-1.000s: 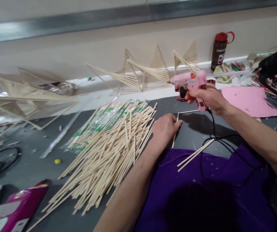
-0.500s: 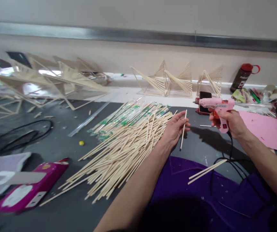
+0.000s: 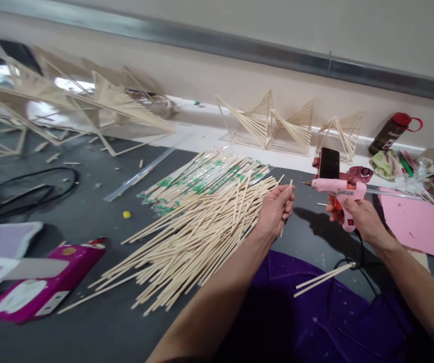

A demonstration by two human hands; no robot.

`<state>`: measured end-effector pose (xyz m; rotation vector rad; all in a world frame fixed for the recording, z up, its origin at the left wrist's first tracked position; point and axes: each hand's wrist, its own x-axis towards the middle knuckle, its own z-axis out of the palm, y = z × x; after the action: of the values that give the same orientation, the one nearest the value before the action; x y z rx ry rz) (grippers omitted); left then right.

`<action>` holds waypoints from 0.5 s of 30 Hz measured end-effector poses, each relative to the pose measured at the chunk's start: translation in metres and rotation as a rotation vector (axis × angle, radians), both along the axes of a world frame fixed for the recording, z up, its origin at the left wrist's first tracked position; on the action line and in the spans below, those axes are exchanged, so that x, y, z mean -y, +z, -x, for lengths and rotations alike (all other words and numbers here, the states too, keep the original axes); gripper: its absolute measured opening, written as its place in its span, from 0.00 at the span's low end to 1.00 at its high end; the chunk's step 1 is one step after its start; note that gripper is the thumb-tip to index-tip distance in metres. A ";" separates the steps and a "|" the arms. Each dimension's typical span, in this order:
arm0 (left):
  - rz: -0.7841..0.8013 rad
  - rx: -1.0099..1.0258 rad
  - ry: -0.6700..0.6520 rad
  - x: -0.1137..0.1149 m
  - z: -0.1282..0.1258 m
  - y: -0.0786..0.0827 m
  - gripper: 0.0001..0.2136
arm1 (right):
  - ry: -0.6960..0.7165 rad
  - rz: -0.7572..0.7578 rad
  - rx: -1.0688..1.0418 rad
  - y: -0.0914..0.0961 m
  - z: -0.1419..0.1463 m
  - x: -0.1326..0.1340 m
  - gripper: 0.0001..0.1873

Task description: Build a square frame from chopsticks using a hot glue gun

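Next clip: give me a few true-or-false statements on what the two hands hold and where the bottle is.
1. The left hand holds one wooden stick. True.
2. The right hand grips a blue glue gun. False: the glue gun is pink.
3. The glue gun's nozzle points toward the left hand. True.
4. The bottle lies in the stick pile. False: it stands by the wall, apart from the stick pile.

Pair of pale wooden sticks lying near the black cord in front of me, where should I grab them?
Pinch the pair of pale wooden sticks at mid-length from above, across their width: they lie flat, side by side, and the black cord crowds their right ends.
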<state>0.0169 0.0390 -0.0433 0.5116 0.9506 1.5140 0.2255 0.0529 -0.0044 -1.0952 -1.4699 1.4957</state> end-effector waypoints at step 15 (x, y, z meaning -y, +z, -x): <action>0.022 0.018 -0.067 0.010 -0.012 0.006 0.21 | 0.007 -0.076 0.113 0.003 -0.004 0.005 0.29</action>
<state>0.0287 0.0293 -0.0377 0.5090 0.9265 1.4447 0.2295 0.0482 -0.0013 -1.1453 -1.5960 1.3914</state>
